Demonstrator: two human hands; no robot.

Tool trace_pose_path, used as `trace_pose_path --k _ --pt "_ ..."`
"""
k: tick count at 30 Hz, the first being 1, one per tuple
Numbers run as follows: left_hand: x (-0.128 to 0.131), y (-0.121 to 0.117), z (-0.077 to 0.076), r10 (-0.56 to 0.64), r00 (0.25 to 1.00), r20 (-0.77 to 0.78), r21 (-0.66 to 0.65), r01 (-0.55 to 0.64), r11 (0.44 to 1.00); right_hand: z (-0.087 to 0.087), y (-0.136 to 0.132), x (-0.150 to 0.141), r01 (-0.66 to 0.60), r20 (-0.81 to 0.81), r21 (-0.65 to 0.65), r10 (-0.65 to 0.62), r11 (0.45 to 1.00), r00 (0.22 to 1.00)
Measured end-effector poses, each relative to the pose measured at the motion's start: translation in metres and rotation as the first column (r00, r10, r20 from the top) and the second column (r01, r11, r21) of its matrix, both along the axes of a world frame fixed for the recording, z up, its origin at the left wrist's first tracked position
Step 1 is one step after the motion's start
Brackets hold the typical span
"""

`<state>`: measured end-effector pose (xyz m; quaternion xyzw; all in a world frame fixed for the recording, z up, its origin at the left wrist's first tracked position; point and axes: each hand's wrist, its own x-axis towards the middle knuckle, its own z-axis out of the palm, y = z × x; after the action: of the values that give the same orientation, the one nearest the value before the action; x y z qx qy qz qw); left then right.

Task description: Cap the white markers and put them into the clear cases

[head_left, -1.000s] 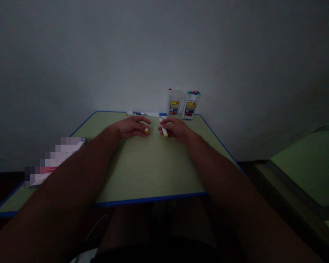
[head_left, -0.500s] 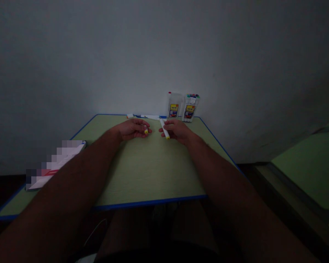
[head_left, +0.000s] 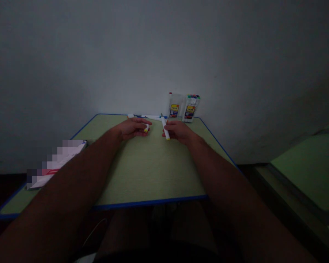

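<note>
Between the fingers of my left hand [head_left: 133,128] is a small white marker cap [head_left: 146,128] with a yellow end. My right hand [head_left: 179,130] grips a white marker [head_left: 165,128] with a yellow lower end; its uncapped grey tip points up and away from me. The two hands are a short way apart above the far half of the table. Behind them, at the back edge, a clear marker case [head_left: 174,110] stands upright with one red-ended marker in it. Beside it, a second clear case [head_left: 189,109] is packed with several markers.
Several pens and markers [head_left: 146,116] lie along the back edge, against the grey wall [head_left: 126,54]. A partly blurred book or pad [head_left: 67,155] rests at the table's left side. The green table [head_left: 153,171] has a blue rim.
The cap in my left hand has turned a little. The marker in my right hand is slightly more upright, and that hand has shifted slightly right. Both holds stay the same.
</note>
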<state>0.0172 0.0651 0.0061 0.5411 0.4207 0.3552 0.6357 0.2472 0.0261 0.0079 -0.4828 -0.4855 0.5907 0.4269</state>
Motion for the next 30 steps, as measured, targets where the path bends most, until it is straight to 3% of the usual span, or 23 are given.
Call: trace_pose_path --k 11,20,30 --pt "0.002 -0.003 0.003 -0.006 1.0 -0.027 -0.021 0.005 1.0 0.004 -0.003 0.005 -0.019 0.053 0.003 0.019 1.0 0.998" --pt "-0.002 0.001 0.001 -0.032 0.999 -0.01 -0.005 0.032 0.999 0.011 0.005 0.03 0.078 0.139 0.099 -0.091 0.992 0.986" --pt "-0.001 0.001 0.0 0.015 0.999 -0.035 -0.005 -0.015 1.0 0.014 0.001 0.035 0.131 0.144 0.086 -0.142 0.988 0.979"
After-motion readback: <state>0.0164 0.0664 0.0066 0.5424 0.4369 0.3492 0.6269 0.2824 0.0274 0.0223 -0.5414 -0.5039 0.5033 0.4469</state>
